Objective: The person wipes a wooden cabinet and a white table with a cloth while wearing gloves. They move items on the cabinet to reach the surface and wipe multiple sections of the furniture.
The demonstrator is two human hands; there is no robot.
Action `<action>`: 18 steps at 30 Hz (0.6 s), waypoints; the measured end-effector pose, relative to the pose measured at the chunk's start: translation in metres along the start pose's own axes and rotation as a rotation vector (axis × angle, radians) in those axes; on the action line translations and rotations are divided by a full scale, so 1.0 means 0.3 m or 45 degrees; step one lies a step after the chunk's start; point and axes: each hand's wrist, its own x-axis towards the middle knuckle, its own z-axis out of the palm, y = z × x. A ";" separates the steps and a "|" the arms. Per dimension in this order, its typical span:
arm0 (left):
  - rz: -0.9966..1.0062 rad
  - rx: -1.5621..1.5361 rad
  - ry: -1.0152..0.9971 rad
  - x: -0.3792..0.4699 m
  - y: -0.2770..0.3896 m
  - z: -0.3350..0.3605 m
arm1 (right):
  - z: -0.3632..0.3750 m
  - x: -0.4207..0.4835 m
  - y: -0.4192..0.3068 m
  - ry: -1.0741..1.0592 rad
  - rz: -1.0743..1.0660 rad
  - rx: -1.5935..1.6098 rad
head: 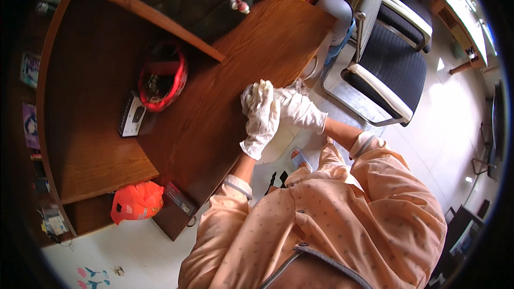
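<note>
White gloves cover both hands, which meet above the front edge of the brown wooden cabinet top [209, 100]. My left hand [261, 112] has its fingers curled on a crumpled greyish cloth [245, 98], part of which shows at its left side. Close against it on the right is my right hand [299, 106], its fingers bent; a greyish bit shows by its upper edge, and whether it holds the same cloth is hidden. Farther left on the wood stands a red-rimmed basket [180, 84] with small things inside.
A black-and-white box [132, 116] stands beside the basket. An orange-red plastic bag [138, 202] lies at the lower left. A large bottle with a red-and-white tap [239, 3] is at the top. Black-seated chairs [391, 64] stand on the right.
</note>
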 end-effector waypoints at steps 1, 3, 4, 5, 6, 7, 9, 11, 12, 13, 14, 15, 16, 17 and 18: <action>0.007 0.088 -0.014 0.053 0.015 0.040 | -0.079 -0.003 0.008 0.020 -0.013 -0.407; 0.047 -0.106 0.015 0.162 0.026 0.109 | -0.198 -0.001 0.018 0.247 -0.042 -0.759; 0.041 -0.162 -0.027 0.211 0.033 0.139 | -0.263 0.017 0.038 0.343 -0.118 -0.925; 0.051 0.003 -0.069 0.247 0.046 0.162 | -0.321 0.033 0.062 0.419 -0.166 -1.104; 0.016 0.026 -0.090 0.283 0.057 0.185 | -0.363 0.028 0.090 0.586 -0.085 -1.036; -0.029 0.020 -0.114 0.317 0.069 0.208 | -0.401 0.018 0.127 0.718 0.057 -0.849; -0.016 0.079 -0.183 0.374 0.082 0.242 | -0.429 0.002 0.231 1.158 0.121 -0.518; 0.021 0.170 -0.231 0.412 0.091 0.262 | -0.428 -0.004 0.363 1.372 0.561 0.759; 0.023 0.218 -0.307 0.423 0.094 0.267 | -0.436 0.015 0.439 1.384 0.336 0.122; 0.012 0.268 -0.385 0.429 0.097 0.270 | -0.450 0.025 0.513 1.406 0.370 0.267; 0.020 0.303 -0.416 0.434 0.099 0.271 | -0.475 0.052 0.586 1.401 0.386 0.378; -0.006 0.367 -0.535 0.436 0.100 0.272 | -0.486 0.075 0.648 1.417 0.514 0.466; -0.017 0.350 -0.539 0.436 0.102 0.272 | -0.496 0.102 0.703 1.394 0.404 0.602; -0.005 0.346 -0.515 0.435 0.102 0.273 | -0.470 0.123 0.745 1.488 0.423 0.773; -0.005 0.349 -0.517 0.434 0.102 0.274 | -0.450 0.140 0.781 1.397 0.465 1.022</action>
